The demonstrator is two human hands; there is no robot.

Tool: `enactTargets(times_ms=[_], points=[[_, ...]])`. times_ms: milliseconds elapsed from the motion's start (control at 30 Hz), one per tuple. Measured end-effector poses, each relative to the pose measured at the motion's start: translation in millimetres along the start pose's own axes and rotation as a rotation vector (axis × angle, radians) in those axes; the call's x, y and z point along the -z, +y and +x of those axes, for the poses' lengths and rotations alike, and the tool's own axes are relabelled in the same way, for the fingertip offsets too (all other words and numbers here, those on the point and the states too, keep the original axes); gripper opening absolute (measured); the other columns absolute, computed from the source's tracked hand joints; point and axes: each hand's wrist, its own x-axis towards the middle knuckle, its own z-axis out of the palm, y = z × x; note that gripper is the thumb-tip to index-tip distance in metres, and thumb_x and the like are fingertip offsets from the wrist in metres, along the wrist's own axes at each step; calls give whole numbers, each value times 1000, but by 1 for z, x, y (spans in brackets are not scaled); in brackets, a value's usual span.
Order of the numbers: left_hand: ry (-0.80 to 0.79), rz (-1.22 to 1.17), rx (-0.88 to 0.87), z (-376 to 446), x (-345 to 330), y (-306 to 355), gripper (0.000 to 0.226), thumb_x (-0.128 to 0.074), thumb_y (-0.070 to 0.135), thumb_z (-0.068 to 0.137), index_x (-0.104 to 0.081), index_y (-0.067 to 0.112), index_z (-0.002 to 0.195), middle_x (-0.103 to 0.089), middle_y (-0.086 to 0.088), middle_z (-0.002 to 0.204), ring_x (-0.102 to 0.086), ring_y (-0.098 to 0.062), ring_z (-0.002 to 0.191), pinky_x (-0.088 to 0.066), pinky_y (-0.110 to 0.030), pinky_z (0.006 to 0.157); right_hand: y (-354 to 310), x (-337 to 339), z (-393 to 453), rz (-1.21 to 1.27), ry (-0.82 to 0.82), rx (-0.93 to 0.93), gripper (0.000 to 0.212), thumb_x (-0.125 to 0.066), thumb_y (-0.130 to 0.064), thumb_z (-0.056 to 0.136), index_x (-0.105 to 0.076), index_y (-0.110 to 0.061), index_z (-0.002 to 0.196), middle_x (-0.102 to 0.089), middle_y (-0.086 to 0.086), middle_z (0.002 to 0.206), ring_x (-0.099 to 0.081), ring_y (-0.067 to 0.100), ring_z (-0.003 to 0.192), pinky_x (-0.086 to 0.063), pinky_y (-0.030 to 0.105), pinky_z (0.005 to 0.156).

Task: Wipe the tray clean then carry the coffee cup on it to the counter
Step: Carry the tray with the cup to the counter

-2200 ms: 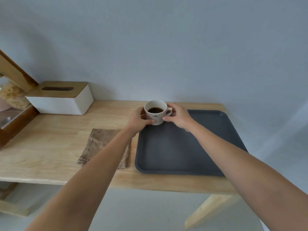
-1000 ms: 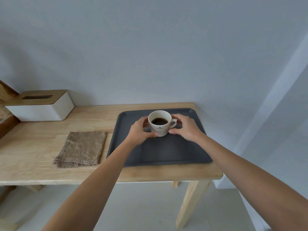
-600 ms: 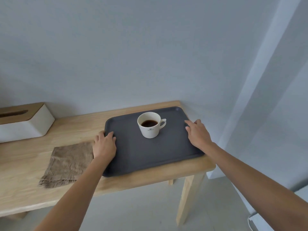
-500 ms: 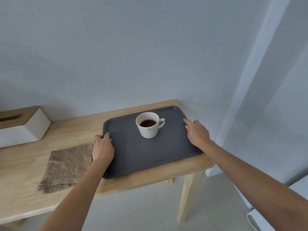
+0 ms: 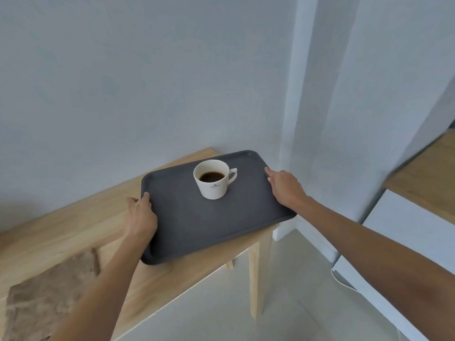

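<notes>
A dark grey tray (image 5: pixel 197 225) sits at the right end of a wooden table (image 5: pixel 73 225), its right corner reaching past the table's edge. A white coffee cup (image 5: pixel 213 182) with dark coffee stands upright on the tray's far half, handle to the right. My left hand (image 5: pixel 140 219) grips the tray's left rim, thumb on top. My right hand (image 5: pixel 285 188) grips the right rim.
A folded brown cloth (image 5: pixel 49 299) lies on the table at the lower left. A wood-topped white counter (image 5: pixel 423 183) stands at the right. A wall corner (image 5: pixel 295 119) rises just behind the tray. A white cable (image 5: pixel 344 284) runs along the floor.
Both hands let go of the cup after setting it on the tray and took hold of the tray's left and right rims. My view has swung right; the counter has come into sight.
</notes>
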Motion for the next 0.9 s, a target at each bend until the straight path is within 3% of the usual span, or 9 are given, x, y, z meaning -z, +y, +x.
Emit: enactTargets(times_ms=[300, 467, 633, 767, 900], points=[[-70, -8, -445, 28, -71, 137, 14, -35, -4, 91, -47, 3, 90, -54, -28, 86, -42, -38, 100, -27, -34, 69, 123, 82, -61, 0, 165, -292, 42, -31, -17, 100, -40, -19, 141, -60, 23, 106, -57, 40, 95, -49, 44, 78], [-135, -63, -609, 1, -122, 253, 18, -33, -3, 89, -38, 10, 78, -49, -26, 84, -31, -26, 72, -35, -40, 70, 215, 130, -115, 20, 253, -432, 41, -34, -12, 99, -43, -11, 139, -63, 25, 111, -58, 41, 100, -48, 45, 83], [-222, -171, -700, -61, -177, 371, 22, -32, -1, 92, -53, -2, 96, -43, -22, 90, -39, -31, 83, -35, -35, 75, 315, 180, -169, 43, 302, -595, 44, -33, -11, 100, -38, -12, 144, -62, 22, 118, -57, 40, 105, -42, 38, 79], [-297, -264, -765, -114, -214, 461, 27, -33, 0, 94, -54, -6, 108, -35, -15, 97, -35, -26, 80, -41, -36, 86, 391, 218, -209, 20, 319, -724, 46, -31, -13, 101, -34, -15, 146, -62, 22, 119, -58, 40, 104, -44, 40, 81], [-377, -273, -831, -152, -249, 535, 33, -32, 1, 95, -52, -7, 120, -43, -24, 105, -48, -38, 94, -36, -35, 83, 457, 244, -241, 9, 343, -813, 46, -29, -13, 101, -34, -15, 146, -62, 21, 117, -58, 40, 103, -46, 43, 84]])
